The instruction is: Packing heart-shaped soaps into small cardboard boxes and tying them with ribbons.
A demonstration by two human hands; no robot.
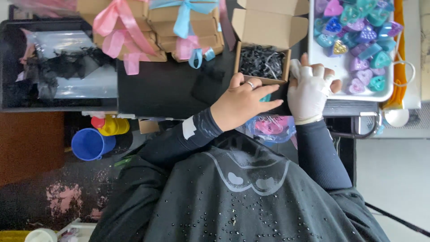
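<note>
An open brown cardboard box (265, 27) holds black shredded paper (261, 62) and stands on the black table. My bare left hand (242, 102), with a ring on one finger, lies against the box's near edge. Its fingers stretch right over a small teal piece (267, 97) that is mostly hidden. My right hand (309, 92) wears a white glove. Its thumb touches the box's near right corner and its curled fingers rest on the rim of a white tray (329, 65). The tray holds several heart-shaped pieces (358, 33) in purple, teal and blue.
Flat brown boxes tied with pink and blue ribbon (156, 27) are stacked at the back left. A black bin (58, 67) holds clear bags and black shred. A clear bag of pink hearts (271, 125) lies in my lap. Blue, yellow and red cups (96, 136) stand below the table edge.
</note>
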